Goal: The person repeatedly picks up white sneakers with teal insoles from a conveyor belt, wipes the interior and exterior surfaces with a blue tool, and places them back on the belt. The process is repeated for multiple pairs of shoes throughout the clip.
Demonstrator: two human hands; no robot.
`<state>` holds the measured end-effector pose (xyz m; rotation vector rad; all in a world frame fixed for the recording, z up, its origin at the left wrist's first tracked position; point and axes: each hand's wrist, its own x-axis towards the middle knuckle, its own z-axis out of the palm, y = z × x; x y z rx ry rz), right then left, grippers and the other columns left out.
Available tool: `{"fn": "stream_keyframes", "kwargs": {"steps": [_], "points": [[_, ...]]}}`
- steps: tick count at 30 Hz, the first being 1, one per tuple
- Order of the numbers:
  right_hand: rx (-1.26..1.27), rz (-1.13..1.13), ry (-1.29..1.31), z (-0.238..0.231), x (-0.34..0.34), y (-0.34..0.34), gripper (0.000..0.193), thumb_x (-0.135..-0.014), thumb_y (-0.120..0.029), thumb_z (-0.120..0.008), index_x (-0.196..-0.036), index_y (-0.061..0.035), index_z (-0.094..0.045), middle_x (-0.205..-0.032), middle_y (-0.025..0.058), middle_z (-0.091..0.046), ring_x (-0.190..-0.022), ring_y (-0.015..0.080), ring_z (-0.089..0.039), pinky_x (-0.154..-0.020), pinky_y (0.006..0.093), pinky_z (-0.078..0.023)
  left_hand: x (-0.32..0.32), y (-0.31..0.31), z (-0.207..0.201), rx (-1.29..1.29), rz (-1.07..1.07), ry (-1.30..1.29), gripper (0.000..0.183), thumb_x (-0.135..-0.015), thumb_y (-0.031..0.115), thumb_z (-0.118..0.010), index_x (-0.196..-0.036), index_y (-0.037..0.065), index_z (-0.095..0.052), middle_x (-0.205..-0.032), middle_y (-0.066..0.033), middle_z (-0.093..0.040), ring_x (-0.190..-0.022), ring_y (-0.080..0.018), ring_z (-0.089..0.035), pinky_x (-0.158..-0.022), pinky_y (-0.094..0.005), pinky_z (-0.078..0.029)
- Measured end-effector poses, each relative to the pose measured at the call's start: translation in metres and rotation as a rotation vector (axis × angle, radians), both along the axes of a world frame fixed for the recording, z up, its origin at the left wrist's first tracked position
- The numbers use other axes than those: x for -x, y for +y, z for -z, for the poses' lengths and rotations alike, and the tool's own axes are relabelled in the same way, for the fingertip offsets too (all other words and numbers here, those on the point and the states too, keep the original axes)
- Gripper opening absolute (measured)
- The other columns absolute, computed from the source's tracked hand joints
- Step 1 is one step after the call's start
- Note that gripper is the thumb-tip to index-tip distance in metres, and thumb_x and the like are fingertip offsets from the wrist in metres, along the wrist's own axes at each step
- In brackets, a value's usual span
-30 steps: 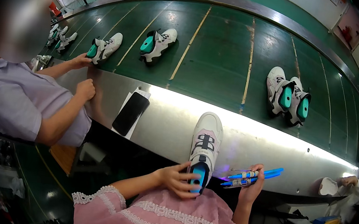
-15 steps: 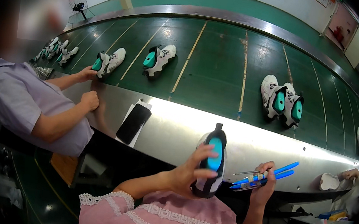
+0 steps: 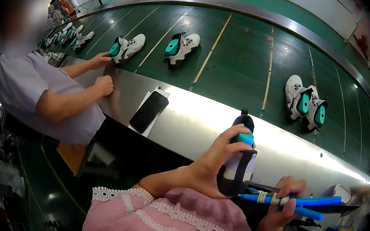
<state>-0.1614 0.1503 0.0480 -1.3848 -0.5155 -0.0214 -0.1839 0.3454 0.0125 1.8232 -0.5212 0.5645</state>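
My left hand [image 3: 210, 165] grips a white and black sneaker [image 3: 237, 169], held upright above the near edge of the metal ledge. A turquoise shoe last [image 3: 246, 138] sits in its opening, and my fingers reach onto it. In my right hand [image 3: 286, 193] is a bundle of blue pens [image 3: 319, 201], bound with pale string or rubber bands. The tips of the pens point left at the sneaker's lower edge; whether they touch it I cannot tell.
Beyond the steel ledge [image 3: 203, 117] runs a green conveyor belt [image 3: 236, 62], carrying a pair of sneakers [image 3: 297, 98], a single sneaker [image 3: 182, 49] and several more. A black phone [image 3: 149, 111] lies on paper. At left, a co-worker's hand [image 3: 100, 60] touches another sneaker [image 3: 129, 47].
The pens have turned flatter, and their tips have come to the sneaker's lower edge. My left hand has shifted its hold on the sneaker and last. The whole view has swung slightly.
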Motion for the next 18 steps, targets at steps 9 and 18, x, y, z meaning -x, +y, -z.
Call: {"fn": "stream_keyframes", "kwargs": {"steps": [9, 18], "points": [[0.102, 0.052, -0.082, -0.001, 0.011, 0.014, 0.044, -0.084, -0.048, -0.049, -0.073, -0.0059, -0.040, -0.058, 0.0013, -0.037, -0.052, 0.0094, -0.033, -0.051, 0.0247, -0.025, 0.001, 0.005, 0.003, -0.007, -0.014, -0.021, 0.085, -0.053, 0.020, -0.082, -0.124, 0.006, -0.038, -0.131, -0.0257, -0.028, -0.123, -0.0440, -0.031, -0.100, -0.0462, -0.029], [0.064, 0.126, -0.113, 0.009, 0.010, 0.016, 0.049, -0.083, -0.054, -0.054, -0.072, -0.0065, -0.044, -0.055, 0.0030, -0.044, -0.046, 0.0102, -0.041, -0.045, 0.0242, -0.029, 0.001, 0.011, 0.006, -0.014, -0.001, -0.026, 0.089, -0.053, 0.024, -0.084, -0.125, 0.008, -0.035, -0.132, -0.0263, -0.027, -0.125, -0.0437, -0.028, -0.101, -0.0487, -0.027]]}}
